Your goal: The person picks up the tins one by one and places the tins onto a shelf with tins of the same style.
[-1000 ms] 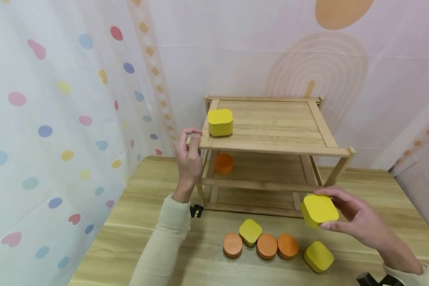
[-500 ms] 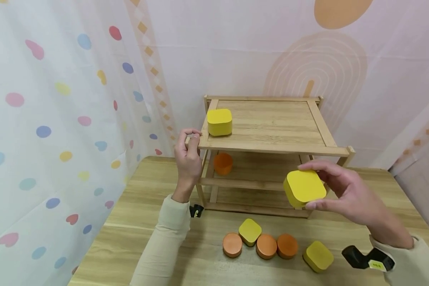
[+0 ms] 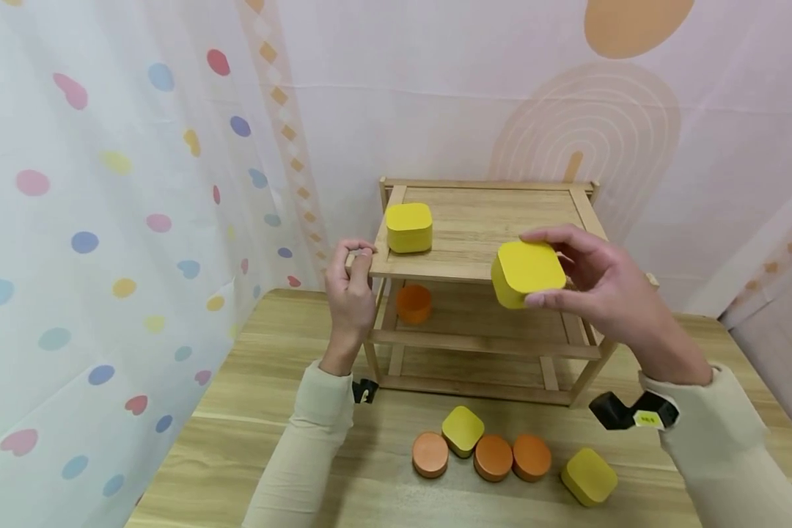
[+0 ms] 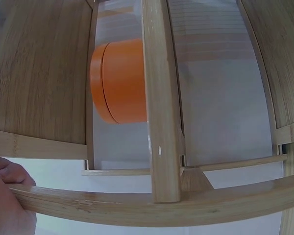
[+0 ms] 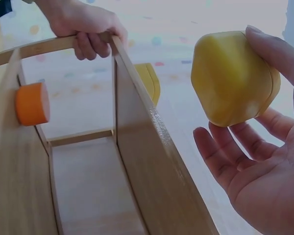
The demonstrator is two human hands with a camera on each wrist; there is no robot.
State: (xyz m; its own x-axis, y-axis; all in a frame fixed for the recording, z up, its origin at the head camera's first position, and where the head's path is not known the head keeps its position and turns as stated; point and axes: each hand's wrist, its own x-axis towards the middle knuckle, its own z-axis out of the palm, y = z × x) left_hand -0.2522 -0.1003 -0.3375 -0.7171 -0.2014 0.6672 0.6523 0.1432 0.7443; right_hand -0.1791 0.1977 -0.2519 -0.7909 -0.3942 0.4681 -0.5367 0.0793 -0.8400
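My left hand [image 3: 351, 293] grips the front left corner of a three-level wooden shelf rack [image 3: 475, 205]. In the right wrist view its fingers curl over the frame. With thumb and fingers, my right hand [image 3: 610, 293] holds a yellow rounded-square tin [image 3: 531, 268] by its sides, overlapping the top board's front edge in the head view. A second yellow tin [image 3: 409, 229] stands on the top board near its left end. Below it, on the middle shelf, sits an orange round tin [image 3: 413, 304], seen closer in the left wrist view.
Before the rack, several tins stand on the wooden table [image 3: 270, 381]: an orange tin [image 3: 430, 455], a yellow tin [image 3: 463, 431], two more orange ones, and another yellow tin [image 3: 589, 477] at the right. A patterned curtain [image 3: 138, 220] hangs left and behind.
My right hand has carried the yellow tin up and leftward, from in front of the lower shelves to the height of the top board. The left hand has kept its hold on the rack.
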